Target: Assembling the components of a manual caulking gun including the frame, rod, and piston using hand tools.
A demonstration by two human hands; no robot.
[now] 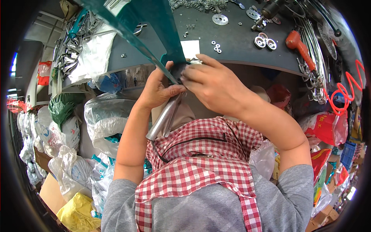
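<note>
- Grasping the lower end of a long teal frame (170, 34), the left hand (160, 87) sets its thumb and fingers around the edge, just in front of the workbench (235, 50).
- Curled fingers of the right hand (214, 83) touch a dark round piece (177, 71) at that end; whether they clasp it, I cannot tell.
- The frame is smooth, with two flat, slanting arms; below the hands slopes a shiny, rounded silver piece (164, 120).
- Across the dark, matte bench lie small metal rings (217, 48), a pierced flat disc (220, 19), white paper (190, 49) and an orange-handled tool (299, 44).
- Crinkled plastic bags (110, 116) crowd the left side; a red coiled hose (340, 92) hangs at right.
- The frame blocks part of the bench, and its top is cut off; fingers hide where the silver piece meets it.
</note>
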